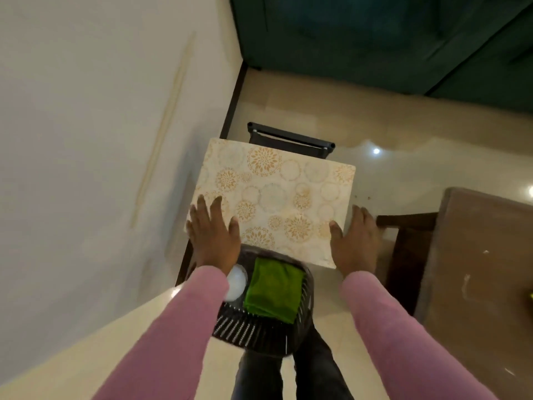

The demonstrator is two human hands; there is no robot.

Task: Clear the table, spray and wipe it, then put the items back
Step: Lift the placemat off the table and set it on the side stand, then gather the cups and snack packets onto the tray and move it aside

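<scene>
Pressing flat on the near-left corner of the table [274, 180] with the left hand [215, 232], fingers spread and released, gripping nothing. Meeting the near-right edge with the right hand [356, 241], thumb lying on top and fingers running along outside the edge; not showing whether clasping that edge or merely resting against it.

Probably steadying or squaring the table between steps. Judging the clearing as done, with no items showing on top; not telling from here whether spraying and wiping are over or yet to begin. If yet to begin, calling next for lifting both hands off and reaching down and near, into the black basket [245, 330] tucked just under the near edge, for the folded green cloth [274, 287]; a white round thing [236, 282] lying left of it, half hidden by the sleeve, too unclear to name.

Standing small and square against the left wall, wearing a cream cover printed with gold and grey flower rounds, looking smooth and wipeable, slightly worn toward the near-right corner.
</scene>
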